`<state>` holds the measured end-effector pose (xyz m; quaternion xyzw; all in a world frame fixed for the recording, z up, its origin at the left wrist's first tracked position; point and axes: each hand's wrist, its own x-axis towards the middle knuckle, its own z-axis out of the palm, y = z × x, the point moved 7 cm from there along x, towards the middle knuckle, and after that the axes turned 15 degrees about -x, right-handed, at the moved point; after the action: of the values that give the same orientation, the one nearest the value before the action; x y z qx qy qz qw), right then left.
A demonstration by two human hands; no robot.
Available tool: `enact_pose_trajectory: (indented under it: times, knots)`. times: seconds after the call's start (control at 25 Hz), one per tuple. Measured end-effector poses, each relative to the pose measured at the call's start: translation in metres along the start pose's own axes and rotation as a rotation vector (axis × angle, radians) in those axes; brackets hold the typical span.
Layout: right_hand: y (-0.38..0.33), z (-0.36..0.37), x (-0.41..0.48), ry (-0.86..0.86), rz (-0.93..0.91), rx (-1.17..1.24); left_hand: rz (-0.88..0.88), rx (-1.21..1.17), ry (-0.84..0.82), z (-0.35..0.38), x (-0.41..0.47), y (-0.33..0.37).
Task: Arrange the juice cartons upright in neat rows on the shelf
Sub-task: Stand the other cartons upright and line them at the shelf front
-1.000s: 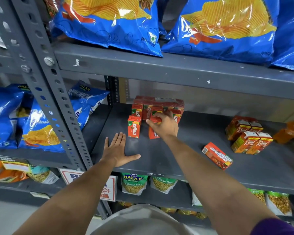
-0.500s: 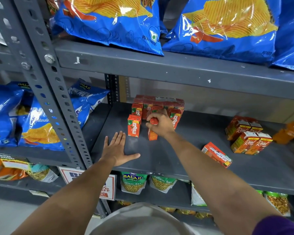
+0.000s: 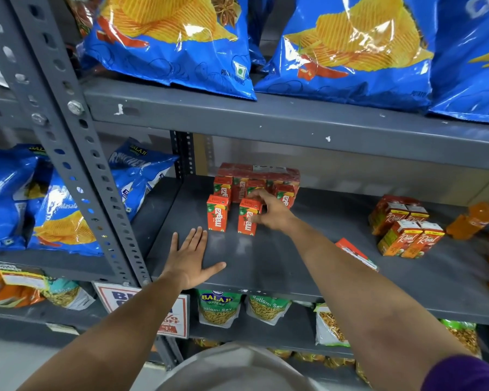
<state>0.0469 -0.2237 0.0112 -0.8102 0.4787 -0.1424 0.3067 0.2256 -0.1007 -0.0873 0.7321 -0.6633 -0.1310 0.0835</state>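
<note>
Two red-orange juice cartons stand upright side by side on the grey shelf (image 3: 268,266). The left one (image 3: 217,213) stands free. My right hand (image 3: 275,213) grips the right one (image 3: 245,220) from its right side, fingers over its top edge. Behind them stands a row of the same cartons (image 3: 223,188) in front of a shrink-wrapped pack (image 3: 259,171). My left hand (image 3: 189,258) rests flat on the shelf's front, fingers spread, holding nothing. Another carton (image 3: 354,251) lies on its side further right, partly hidden by my right forearm.
A group of upright orange "Real" cartons (image 3: 407,230) and orange bottles (image 3: 474,218) stand at the right. Blue crisp bags (image 3: 170,43) overhang the shelf above. A perforated grey post (image 3: 76,170) rises at the left, with more blue bags (image 3: 54,218) beyond it.
My right hand has turned its carton upright and set it on the shelf beside the front-left carton. My left hand has stayed flat on the shelf.
</note>
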Motion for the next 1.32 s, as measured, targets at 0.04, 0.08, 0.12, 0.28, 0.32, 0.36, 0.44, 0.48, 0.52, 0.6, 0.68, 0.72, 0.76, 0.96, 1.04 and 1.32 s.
enact_pose_trajectory:
  times: [0.04,0.08,0.12,0.28,0.32,0.36,0.44,0.48,0.52,0.6,0.68,0.72,0.76,0.96,1.04,1.32]
  knots:
    - [0.004,-0.004,-0.003,0.011,0.003,0.021,0.015,0.018,0.01,0.0,-0.003,0.003]
    - [0.01,-0.009,-0.008,0.034,0.013,0.022,0.028,0.042,0.029,0.0,-0.007,0.006]
    - [0.019,-0.017,-0.014,0.072,0.033,-0.008,0.034,0.067,0.052,0.0,-0.01,0.011]
    - [0.064,-0.051,-0.042,0.227,0.193,-0.188,0.027,0.116,0.061,0.006,-0.018,0.027]
    - [0.076,-0.057,-0.049,0.232,0.23,-0.245,0.029,0.115,0.057,0.008,-0.018,0.031]
    - [0.089,-0.062,-0.056,0.22,0.272,-0.31,0.034,0.109,0.052,0.009,-0.018,0.037]
    - [0.109,-0.071,-0.071,0.187,0.344,-0.418,0.049,0.095,0.044,0.012,-0.016,0.052]
    - [0.116,-0.075,-0.078,0.173,0.366,-0.462,0.064,0.091,0.038,0.014,-0.015,0.061]
    - [0.121,-0.079,-0.085,0.158,0.383,-0.513,0.083,0.09,0.029,0.017,-0.014,0.072]
    - [0.131,-0.086,-0.099,0.141,0.412,-0.624,0.119,0.078,0.009,0.025,-0.013,0.091]
    - [0.148,-0.09,-0.114,0.142,0.469,-0.674,0.125,0.061,-0.007,0.029,-0.013,0.1]
    - [0.158,-0.091,-0.122,0.129,0.511,-0.665,0.12,0.044,-0.013,0.03,-0.012,0.101]
    - [0.169,-0.092,-0.129,0.098,0.559,-0.635,0.119,0.023,-0.017,0.03,-0.012,0.101]
    - [0.187,-0.095,-0.145,0.003,0.682,-0.556,0.144,-0.069,-0.016,0.025,-0.01,0.097]
    - [0.188,-0.093,-0.147,-0.049,0.669,-0.551,0.166,-0.086,-0.005,0.021,-0.009,0.095]
    - [0.175,-0.097,-0.139,-0.048,0.438,-0.535,0.219,-0.072,0.031,0.012,-0.002,0.093]
